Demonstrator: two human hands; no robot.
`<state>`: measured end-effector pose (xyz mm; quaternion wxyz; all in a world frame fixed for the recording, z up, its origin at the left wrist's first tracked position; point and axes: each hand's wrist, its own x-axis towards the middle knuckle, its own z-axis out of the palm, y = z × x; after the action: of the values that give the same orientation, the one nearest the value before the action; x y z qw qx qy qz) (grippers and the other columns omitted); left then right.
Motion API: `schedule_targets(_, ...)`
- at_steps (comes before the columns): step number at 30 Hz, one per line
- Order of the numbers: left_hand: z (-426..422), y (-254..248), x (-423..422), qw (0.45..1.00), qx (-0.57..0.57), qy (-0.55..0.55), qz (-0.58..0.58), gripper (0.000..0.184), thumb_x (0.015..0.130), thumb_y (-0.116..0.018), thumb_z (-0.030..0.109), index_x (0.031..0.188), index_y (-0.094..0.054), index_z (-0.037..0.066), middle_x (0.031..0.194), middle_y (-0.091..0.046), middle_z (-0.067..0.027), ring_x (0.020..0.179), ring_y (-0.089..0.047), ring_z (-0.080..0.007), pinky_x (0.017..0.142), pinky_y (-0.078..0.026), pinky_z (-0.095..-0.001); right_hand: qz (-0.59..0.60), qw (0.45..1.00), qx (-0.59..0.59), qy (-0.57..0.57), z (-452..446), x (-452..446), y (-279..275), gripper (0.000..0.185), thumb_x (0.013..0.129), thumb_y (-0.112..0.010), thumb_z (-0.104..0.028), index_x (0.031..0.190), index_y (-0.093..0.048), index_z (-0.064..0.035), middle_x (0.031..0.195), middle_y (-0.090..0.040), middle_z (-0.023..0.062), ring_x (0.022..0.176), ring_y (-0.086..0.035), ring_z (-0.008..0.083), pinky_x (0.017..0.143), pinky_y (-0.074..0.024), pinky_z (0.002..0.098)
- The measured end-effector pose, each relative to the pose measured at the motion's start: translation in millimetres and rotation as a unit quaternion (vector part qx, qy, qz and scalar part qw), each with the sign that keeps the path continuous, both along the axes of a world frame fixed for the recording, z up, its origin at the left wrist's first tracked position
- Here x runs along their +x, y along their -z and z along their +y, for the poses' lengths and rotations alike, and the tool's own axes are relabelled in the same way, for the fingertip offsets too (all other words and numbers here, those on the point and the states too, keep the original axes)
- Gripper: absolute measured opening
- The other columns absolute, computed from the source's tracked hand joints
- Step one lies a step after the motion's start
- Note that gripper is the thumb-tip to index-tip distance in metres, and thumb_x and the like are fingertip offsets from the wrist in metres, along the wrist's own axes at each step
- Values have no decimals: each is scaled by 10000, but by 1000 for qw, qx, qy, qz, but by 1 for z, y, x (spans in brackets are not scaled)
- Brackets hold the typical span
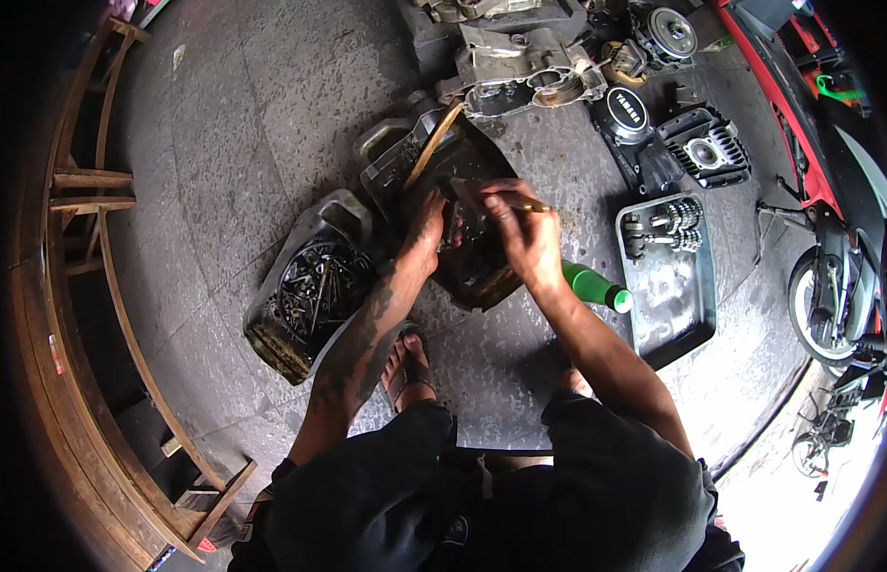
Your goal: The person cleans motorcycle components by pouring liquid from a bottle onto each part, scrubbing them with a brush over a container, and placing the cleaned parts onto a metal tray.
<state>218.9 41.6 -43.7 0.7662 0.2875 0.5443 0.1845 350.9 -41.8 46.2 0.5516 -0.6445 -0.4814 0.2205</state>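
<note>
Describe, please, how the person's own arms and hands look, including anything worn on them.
The left hand and the right hand are bare, and I see no gloves or watch. No sleeve covers the left forearm or the right forearm. Irregular dark patches mark the left forearm; whether grime or tattoo, I cannot tell.

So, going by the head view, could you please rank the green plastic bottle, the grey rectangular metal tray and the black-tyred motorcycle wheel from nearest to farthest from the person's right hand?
From the right hand:
1. Green plastic bottle, to its lower right.
2. Grey rectangular metal tray, right of the bottle.
3. Black-tyred motorcycle wheel, far right, beyond the tray.
</note>
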Motion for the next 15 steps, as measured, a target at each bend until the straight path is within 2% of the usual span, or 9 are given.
schedule_targets(2,0,1,1,998,-18,16,-50,346,976,-392,456,1029,-545,150,693,-550,-22,491,-503,-134,437,-448,-279,-41,995,-85,-31,5,1,-4,130,899,-590,-118,984,-619,-24,861,-678,141,800,-677,321,674,-521,362)
schedule_targets(3,-1,-4,2,998,-15,15,-51,346,976,-392,456,1029,-545,150,693,-550,-22,491,-503,-134,437,-448,-279,-68,991,-113,-12,4,2,0,123,902,-589,-128,973,-618,-32,855,-683,140,799,-681,319,659,-523,371)
schedule_targets(6,-4,-12,-1,1000,-8,19,-3,316,983,-403,411,1006,-558,136,696,-566,-29,506,-529,-139,438,-453,-282,-50,995,-88,25,2,10,17,122,907,-583,-135,965,-612,-32,851,-679,156,802,-674,337,645,-523,380)
schedule_targets(8,-3,-16,2,998,21,38,-35,292,987,-399,388,1044,-526,131,708,-556,-26,503,-524,-133,428,-447,-279,-36,993,-109,36,-1,7,7,130,909,-580,-138,973,-609,-29,852,-679,162,807,-676,337,647,-523,385)
schedule_targets(10,-6,-10,3,998,12,18,-59,284,986,-403,384,1035,-526,133,711,-558,-26,502,-531,-134,431,-449,-281,-37,998,-45,-6,0,3,5,136,907,-582,-140,981,-610,-30,837,-675,167,804,-668,357,643,-522,392)
schedule_targets(12,-4,-5,3,997,7,-3,-82,276,985,-407,379,1025,-526,134,714,-560,-26,501,-538,-134,434,-451,-283,-45,996,-76,-2,-1,3,8,134,907,-578,-145,984,-605,-38,823,-665,184,794,-650,389,637,-518,416)
schedule_targets(14,-2,5,-3,999,14,30,-39,267,987,-417,358,1022,-560,135,771,-600,-26,584,-602,-159,516,-500,-290,-69,983,-170,26,1,5,15,125,905,-570,-142,985,-596,-49,820,-652,206,790,-631,413,632,-510,444)
schedule_targets(15,-2,-1,-4,999,13,30,-37,267,987,-417,358,1022,-560,135,771,-600,-26,584,-602,-159,516,-500,-290,-66,980,-189,20,-1,5,20,123,900,-570,-139,991,-588,-58,812,-644,221,786,-627,419,624,-501,466)
